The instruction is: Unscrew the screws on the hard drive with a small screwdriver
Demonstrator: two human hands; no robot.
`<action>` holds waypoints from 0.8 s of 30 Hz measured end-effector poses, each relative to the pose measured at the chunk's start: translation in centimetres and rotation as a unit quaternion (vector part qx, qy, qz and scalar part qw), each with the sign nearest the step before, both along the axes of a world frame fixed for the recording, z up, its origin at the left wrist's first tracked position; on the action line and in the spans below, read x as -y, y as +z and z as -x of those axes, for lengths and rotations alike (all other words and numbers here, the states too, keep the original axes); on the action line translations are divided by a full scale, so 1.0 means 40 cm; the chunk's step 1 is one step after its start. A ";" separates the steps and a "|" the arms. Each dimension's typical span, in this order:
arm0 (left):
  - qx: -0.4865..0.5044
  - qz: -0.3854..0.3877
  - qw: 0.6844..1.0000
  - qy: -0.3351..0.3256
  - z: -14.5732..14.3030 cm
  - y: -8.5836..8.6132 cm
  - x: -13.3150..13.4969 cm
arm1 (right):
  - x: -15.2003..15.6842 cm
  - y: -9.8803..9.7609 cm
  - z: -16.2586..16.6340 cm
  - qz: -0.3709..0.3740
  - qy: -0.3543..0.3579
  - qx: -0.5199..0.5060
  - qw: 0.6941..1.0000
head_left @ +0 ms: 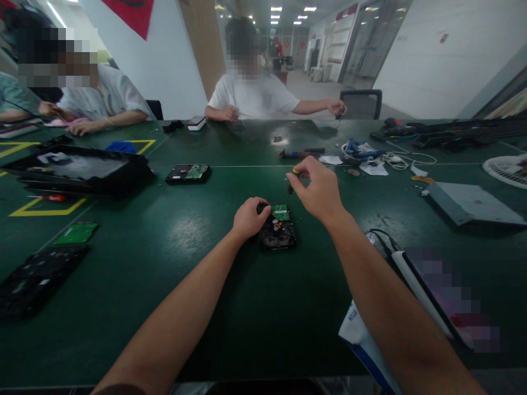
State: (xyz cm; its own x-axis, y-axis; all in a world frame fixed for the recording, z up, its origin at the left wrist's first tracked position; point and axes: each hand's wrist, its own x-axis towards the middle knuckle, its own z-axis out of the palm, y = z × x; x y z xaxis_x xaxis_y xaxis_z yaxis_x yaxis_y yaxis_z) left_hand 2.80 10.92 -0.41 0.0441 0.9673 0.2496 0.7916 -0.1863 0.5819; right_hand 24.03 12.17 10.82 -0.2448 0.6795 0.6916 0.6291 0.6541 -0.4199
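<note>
A black hard drive [278, 230] with a green circuit board on top lies on the dark green table [206, 307] in front of me. My left hand [249, 218] is closed on the drive's left far corner and holds it down. My right hand [316, 187] pinches the yellow top of a small screwdriver [290, 186], which stands upright with its tip on the circuit board.
A second hard drive [189, 173] lies farther left. A black tray [78, 170], a loose green board [77, 233] and a black panel [37, 277] sit at left. Cables [370, 151], tools and a grey case [473, 203] lie at right. Other people sit across the table.
</note>
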 end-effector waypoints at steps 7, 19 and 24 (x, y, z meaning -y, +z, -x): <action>0.001 0.000 1.000 -0.004 0.002 0.001 0.002 | 0.001 0.000 0.002 -0.022 -0.023 0.009 0.999; -0.003 -0.005 1.000 -0.007 0.002 0.002 0.001 | 0.005 0.012 -0.004 -0.040 -0.006 0.009 0.999; -0.004 -0.003 1.000 -0.002 0.001 0.003 0.004 | -0.007 0.000 -0.008 0.005 0.004 -0.019 1.000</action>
